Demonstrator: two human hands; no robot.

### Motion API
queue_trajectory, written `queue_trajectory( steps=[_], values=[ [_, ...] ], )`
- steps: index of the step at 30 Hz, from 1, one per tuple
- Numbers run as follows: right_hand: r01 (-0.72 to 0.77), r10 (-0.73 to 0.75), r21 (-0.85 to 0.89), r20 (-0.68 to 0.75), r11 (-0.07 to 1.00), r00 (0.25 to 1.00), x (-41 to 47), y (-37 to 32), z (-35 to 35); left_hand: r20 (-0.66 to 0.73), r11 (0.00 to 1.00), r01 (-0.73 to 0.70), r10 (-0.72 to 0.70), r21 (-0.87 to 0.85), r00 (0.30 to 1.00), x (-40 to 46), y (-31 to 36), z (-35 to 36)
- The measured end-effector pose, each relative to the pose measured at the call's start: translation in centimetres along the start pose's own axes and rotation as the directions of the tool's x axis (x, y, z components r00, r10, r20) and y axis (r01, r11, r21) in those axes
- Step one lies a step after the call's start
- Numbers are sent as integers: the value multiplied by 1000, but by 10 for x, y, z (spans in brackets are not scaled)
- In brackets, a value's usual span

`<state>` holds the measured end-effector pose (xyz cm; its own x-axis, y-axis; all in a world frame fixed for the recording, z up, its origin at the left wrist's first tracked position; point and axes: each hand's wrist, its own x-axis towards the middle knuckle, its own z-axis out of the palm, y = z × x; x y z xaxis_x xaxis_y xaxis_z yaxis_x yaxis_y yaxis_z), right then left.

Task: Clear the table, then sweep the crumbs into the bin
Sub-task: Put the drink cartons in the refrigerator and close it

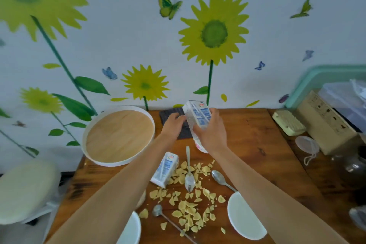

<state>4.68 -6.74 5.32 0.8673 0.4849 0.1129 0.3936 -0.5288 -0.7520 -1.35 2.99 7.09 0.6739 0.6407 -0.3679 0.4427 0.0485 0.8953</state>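
Observation:
My right hand (211,132) grips a white and blue milk carton (199,114), tilted above the far middle of the wooden table (257,134). My left hand (173,123) presses its fingertips against the carton's left side, over a dark mat (168,114). A white cup (201,146) shows partly under my right wrist. A second carton (164,168) lies on its side among yellow crumbs (190,206). Three spoons lie in the crumbs: one in the middle (189,178), one to the right (219,178), one near me (158,210).
A round white tray with a wooden bottom (118,134) sits at the table's far left corner. White plates lie at the near right (243,216) and the near left (130,230). A stool (25,190) stands left of the table. Boxes and jars crowd a side surface (324,125) on the right.

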Motion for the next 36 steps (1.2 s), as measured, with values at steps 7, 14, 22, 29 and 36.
queue_trajectory(
  steps=[7, 14, 22, 29, 36],
  values=[
    [167, -169, 22, 148, 986, 975, -38, -61, 44, -39, 939, 127, -147, -319, 988, -37, -6, -67],
    [262, -239, -55, 267, 963, 934, -57, -78, 74, -214, 870, 123, -251, -477, 944, -48, -30, -88],
    [128, -124, -5, 207, 992, 971, -43, -65, 80, -293, 838, 97, -294, -537, 910, -46, -46, -106],
    [-117, 195, -275, 276, 954, 941, -39, -18, 123, -296, 852, 116, -301, -511, 907, -38, -71, -109],
    [-126, 327, -516, 320, 847, 889, -48, 7, 161, -286, 838, 137, -327, -528, 901, -31, -91, -113]
  ],
)
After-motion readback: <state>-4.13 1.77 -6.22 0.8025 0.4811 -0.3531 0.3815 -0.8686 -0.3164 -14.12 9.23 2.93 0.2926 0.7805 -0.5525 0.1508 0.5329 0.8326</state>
